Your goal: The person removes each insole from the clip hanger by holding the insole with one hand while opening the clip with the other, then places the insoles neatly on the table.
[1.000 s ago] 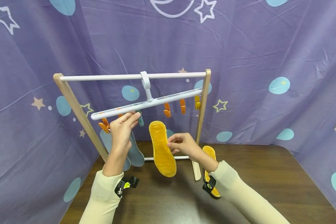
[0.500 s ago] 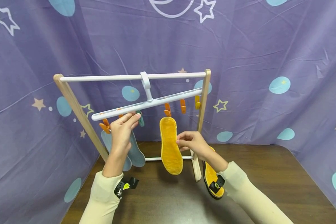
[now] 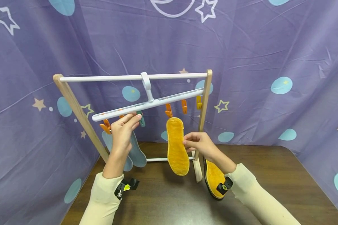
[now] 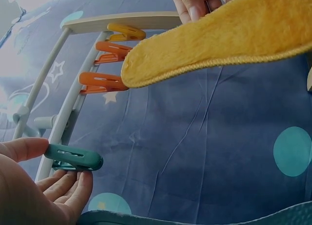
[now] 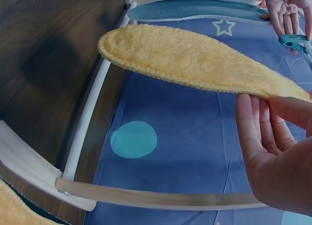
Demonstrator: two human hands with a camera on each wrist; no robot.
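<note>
My left hand (image 3: 123, 129) pinches a teal clothespin (image 4: 75, 156) on the white hanger (image 3: 164, 101) between thumb and fingers. Nothing is seen between that clothespin's tips. My right hand (image 3: 199, 144) holds a fuzzy yellow insole (image 3: 178, 147) by its side edge, thumb and fingers pinching it. The insole hangs nearly upright, with its upper end just under an orange clothespin (image 3: 168, 110). In the left wrist view that end overlaps the orange clothespin (image 4: 101, 82); whether they touch, I cannot tell. Two blue insoles (image 3: 138, 153) hang at the hanger's left, partly behind my left arm.
A wooden rack (image 3: 73, 100) with a white top bar (image 3: 101, 78) carries the hanger, which tilts up to the right. Another orange clothespin (image 3: 184, 107) and a yellow one (image 3: 199, 102) hang at right. A second yellow insole (image 3: 214, 179) with a dark edge lies on the brown table (image 3: 270, 175).
My right hand has carried the yellow insole to the right and slightly up, from beside the teal clothespin to under the orange one. My left hand has stayed on the teal clothespin.
</note>
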